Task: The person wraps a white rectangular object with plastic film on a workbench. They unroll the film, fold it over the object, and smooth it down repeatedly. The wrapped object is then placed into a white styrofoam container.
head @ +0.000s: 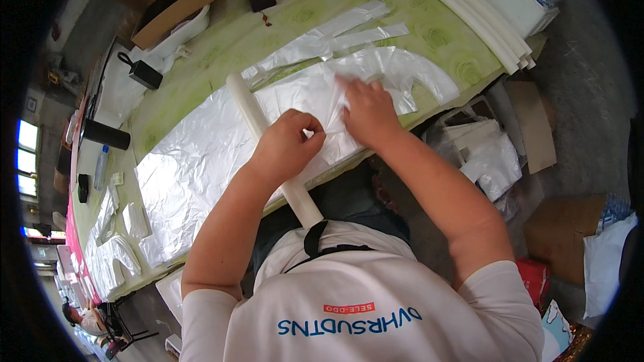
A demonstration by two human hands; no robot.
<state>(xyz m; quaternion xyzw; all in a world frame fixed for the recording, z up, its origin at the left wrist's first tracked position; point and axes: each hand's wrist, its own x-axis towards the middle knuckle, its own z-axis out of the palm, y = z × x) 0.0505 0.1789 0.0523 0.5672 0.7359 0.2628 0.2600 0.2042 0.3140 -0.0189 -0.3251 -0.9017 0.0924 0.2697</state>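
My left hand [289,143] is over a sheet of clear plastic film [201,141], its fingers curled and thumb near the forefinger. Whether it pinches film is hidden. My right hand [371,113] is on the film to the right, fingers bent and one fingertip blurred. Creases run through the film between both hands. Under my left forearm and hand, a pale tube [246,103] lies across the film, its near end projecting over the table edge towards my waist.
Film strips [322,35] lie behind the sheet on the green patterned tablecloth [435,35]. More pale tubes [483,22] lie at the far right. A black speaker-like box [146,74], black cylinder [105,134] and plastic bottle [101,167] stand left. Cardboard boxes [563,236] sit on the floor; a person [90,319] is far left.
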